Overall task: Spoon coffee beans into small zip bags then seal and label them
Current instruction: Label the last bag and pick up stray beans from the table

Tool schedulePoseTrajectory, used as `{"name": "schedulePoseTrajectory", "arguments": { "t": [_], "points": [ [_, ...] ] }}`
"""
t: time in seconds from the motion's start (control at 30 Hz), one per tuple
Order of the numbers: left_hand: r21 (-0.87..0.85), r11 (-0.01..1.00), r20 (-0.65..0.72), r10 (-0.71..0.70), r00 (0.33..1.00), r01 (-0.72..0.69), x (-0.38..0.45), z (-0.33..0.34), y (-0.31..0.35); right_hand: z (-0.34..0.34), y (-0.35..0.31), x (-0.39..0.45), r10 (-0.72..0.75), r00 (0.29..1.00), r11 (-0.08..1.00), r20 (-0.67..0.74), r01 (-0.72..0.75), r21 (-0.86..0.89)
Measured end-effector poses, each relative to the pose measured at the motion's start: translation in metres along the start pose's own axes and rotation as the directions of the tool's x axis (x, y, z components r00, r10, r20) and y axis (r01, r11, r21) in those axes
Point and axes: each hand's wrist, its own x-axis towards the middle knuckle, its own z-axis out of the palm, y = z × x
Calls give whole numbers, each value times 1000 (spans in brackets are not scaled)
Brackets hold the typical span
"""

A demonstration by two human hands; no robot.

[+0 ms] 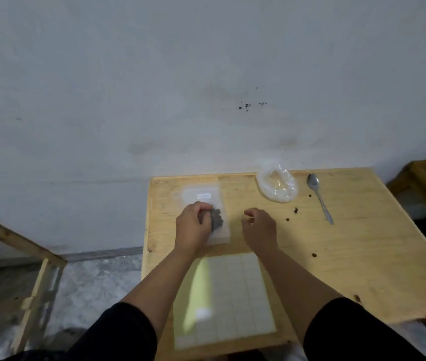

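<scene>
A small clear zip bag (221,231) with dark coffee beans (217,218) inside lies flat on the wooden table (350,256) at its far left. A white label (203,196) is stuck near the bag's far end. My left hand (193,224) rests on the bag with its fingers curled over the beans. Just right of the bag, my right hand (259,226) hovers with loosely curled fingers and holds nothing. A sheet of white labels (232,295) on yellow backing lies at the near edge, between my forearms. A metal spoon (320,196) lies at the far right.
A crumpled clear plastic bag (277,185) sits at the table's far edge, left of the spoon. A few loose beans (296,210) are scattered on the table's right half. Wooden frames stand at the left (24,246) and right (425,183) of the table.
</scene>
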Motion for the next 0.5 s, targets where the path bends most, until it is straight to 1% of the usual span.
{"name": "schedulePoseTrajectory", "arguments": {
  "t": [0.07,0.13,0.17,0.27,0.4,0.43,0.5],
  "points": [
    [17,998,69,65,996,-67,-16,13,2,-9,17,-14,19,999,999,-37,-20,-28],
    [80,978,134,180,974,-192,-33,31,0,-16,37,-26,56,995,998,-79,-58,-26],
    [104,967,171,212,962,-232,-40,39,-2,-18,45,-30,77,993,997,-94,-79,-12],
    [125,956,327,214,920,-267,-60,65,-8,-24,71,-39,136,984,990,-119,-138,-14],
    [226,909,523,189,831,-350,-71,96,-18,-26,98,-37,155,983,987,-96,-158,-15],
    [278,885,557,169,813,-374,-70,102,-20,-25,102,-34,151,985,988,-83,-153,-17],
    [383,835,574,120,810,-395,-64,111,-23,-22,107,-28,132,990,990,-56,-134,-35]
  ]
}}
